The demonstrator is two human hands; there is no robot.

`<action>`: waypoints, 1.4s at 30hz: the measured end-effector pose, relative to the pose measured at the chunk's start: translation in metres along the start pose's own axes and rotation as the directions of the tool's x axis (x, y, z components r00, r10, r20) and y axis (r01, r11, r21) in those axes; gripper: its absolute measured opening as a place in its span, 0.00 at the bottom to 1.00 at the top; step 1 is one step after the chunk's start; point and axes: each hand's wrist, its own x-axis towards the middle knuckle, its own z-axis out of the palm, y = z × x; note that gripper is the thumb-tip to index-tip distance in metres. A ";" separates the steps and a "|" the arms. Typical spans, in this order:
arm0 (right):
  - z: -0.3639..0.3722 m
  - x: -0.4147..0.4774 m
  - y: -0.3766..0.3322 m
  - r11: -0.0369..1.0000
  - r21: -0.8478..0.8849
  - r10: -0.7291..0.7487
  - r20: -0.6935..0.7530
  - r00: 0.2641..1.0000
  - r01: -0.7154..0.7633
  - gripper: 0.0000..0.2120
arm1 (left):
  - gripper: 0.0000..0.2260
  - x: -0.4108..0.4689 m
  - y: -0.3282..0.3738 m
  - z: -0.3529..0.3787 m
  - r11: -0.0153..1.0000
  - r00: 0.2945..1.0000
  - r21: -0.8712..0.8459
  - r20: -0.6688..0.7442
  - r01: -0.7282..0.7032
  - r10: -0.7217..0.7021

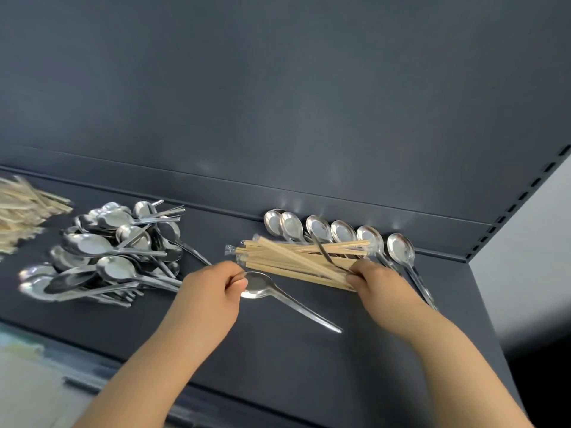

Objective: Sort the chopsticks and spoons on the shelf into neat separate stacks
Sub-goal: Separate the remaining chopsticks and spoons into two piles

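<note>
On the dark shelf [278, 350] lies a bundle of wrapped wooden chopsticks [290, 257]. My right hand [380, 282] grips the right ends of several of them. Under the bundle and along the back ledge, a row of several steel spoons [343, 231] points bowl-up toward the wall. My left hand [213, 291] pinches the bowl of a single spoon [278, 296] whose handle runs to the lower right. A loose heap of spoons [114, 251] sits to the left. Another pile of chopsticks [21, 208] lies at the far left edge.
The shelf's back wall [278, 103] rises right behind the row of spoons. A slotted upright [519, 199] closes the shelf on the right. Below the shelf's front edge a blurred light surface [27, 381] shows at lower left.
</note>
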 end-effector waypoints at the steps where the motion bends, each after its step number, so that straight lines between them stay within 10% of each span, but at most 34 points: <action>1: -0.003 -0.002 -0.006 0.998 0.069 -0.012 -0.007 1.000 0.013 0.06 | 0.07 0.001 -0.003 -0.004 1.000 1.000 -0.014 -0.008 -0.006 0.006; 15: 0.058 0.031 -0.174 0.927 0.330 -0.112 -0.214 0.970 0.180 0.09 | 0.16 0.035 -0.124 -0.125 0.995 0.999 -0.096 -0.043 -0.037 0.033; 26: 0.115 0.096 -0.298 0.983 0.118 -0.117 -0.188 0.975 0.141 0.12 | 0.14 0.094 -0.236 -0.188 0.993 0.993 -0.054 0.037 -0.107 0.109; 36: 0.127 0.078 -0.286 0.991 0.099 -0.057 -0.320 0.946 0.094 0.12 | 0.10 0.102 -0.250 -0.184 0.997 0.991 0.002 0.105 -0.079 0.078; 42: 0.129 0.071 -0.275 0.985 0.135 -0.067 -0.248 0.966 0.103 0.12 | 0.13 0.105 -0.225 -0.160 0.918 0.980 0.359 0.159 -0.171 0.121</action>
